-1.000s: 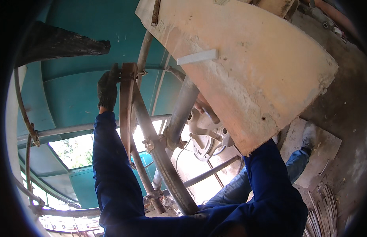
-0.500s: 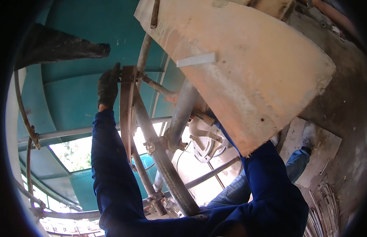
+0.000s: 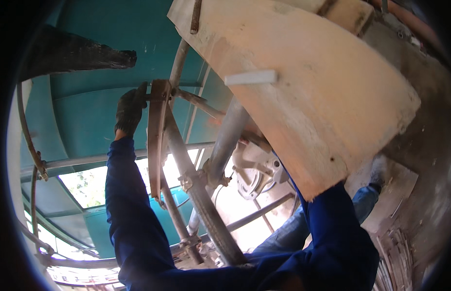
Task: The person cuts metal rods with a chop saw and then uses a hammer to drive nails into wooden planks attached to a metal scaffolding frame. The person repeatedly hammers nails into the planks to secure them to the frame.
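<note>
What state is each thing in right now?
Brown strip: upright in the picture.
Left hand: gloved, beside the brown strip's upper end, grip unclear.
Tan panel: stained, edge ragged.
Right sleeve: partly hidden behind the tan panel.
White bar: against the tan panel.
Steel tubes: joined by a coupler.
Thin strips: piled, lower right.

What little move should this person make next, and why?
Perhaps lean sideways to see around the tan board: the right sleeve runs behind it, partly out of view, while the gloved left hand is up beside the brown bar's top end.
</note>
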The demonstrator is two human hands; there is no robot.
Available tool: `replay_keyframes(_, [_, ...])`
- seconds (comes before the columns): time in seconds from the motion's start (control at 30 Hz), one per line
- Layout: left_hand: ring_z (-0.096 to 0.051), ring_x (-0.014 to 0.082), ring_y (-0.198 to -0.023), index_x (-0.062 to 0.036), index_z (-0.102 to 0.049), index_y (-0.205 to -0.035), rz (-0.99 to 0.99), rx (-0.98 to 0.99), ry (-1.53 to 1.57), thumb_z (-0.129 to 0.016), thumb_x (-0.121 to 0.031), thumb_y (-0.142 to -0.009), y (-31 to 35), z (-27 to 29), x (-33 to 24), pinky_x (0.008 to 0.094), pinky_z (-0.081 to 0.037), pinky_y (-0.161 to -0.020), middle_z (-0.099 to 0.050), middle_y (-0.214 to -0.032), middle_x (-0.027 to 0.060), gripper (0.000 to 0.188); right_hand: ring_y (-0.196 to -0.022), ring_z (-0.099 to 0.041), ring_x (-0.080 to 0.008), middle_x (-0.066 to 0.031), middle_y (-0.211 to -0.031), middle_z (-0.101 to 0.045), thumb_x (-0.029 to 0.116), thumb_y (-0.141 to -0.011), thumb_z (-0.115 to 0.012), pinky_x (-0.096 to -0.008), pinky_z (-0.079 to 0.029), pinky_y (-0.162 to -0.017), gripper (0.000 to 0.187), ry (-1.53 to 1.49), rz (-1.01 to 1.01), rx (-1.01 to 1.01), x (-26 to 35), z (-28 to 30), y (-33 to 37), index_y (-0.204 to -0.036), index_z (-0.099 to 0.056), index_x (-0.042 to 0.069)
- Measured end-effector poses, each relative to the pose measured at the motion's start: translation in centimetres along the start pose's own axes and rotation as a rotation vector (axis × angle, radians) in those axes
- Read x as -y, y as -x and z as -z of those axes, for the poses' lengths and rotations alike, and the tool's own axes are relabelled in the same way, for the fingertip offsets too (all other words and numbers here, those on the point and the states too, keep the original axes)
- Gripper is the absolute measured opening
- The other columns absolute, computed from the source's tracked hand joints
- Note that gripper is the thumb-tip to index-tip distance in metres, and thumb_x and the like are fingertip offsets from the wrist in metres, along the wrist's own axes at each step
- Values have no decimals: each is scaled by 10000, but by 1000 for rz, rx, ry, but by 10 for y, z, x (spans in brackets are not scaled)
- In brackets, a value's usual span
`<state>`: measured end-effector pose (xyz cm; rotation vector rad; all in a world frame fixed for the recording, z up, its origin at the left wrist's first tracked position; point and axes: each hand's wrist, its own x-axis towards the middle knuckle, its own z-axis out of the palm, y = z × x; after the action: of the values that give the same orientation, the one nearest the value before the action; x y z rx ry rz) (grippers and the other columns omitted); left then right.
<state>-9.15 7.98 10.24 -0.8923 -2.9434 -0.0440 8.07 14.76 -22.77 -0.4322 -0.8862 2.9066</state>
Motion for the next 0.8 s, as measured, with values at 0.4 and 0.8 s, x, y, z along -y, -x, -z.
replay_keyframes(0.4, [-562, 139, -656, -32, -719, -807, -95, 74, -79, -587, -518, -982, 5, 10, -10, 321, -438, -646, -632, -676, 51, 534, -397, -511, -181, -62, -558, -526, 404, -1027, -547, -308, -401, -346, 332, -8, -12, -3, -3, 0, -1, -988, -589, 77])
replay_keyframes(0.8, [-512, 113, -625, -51, -685, -792, -160, 183, 134, -638, -483, -974, -10, 4, 30, 300, -410, -623, -610, -675, 23, 471, -392, -510, -181, -62, -548, -522, 394, -1028, -550, -307, -398, -340, 324, -69, -180, -152, -90, 123, 113, -986, -590, 76])
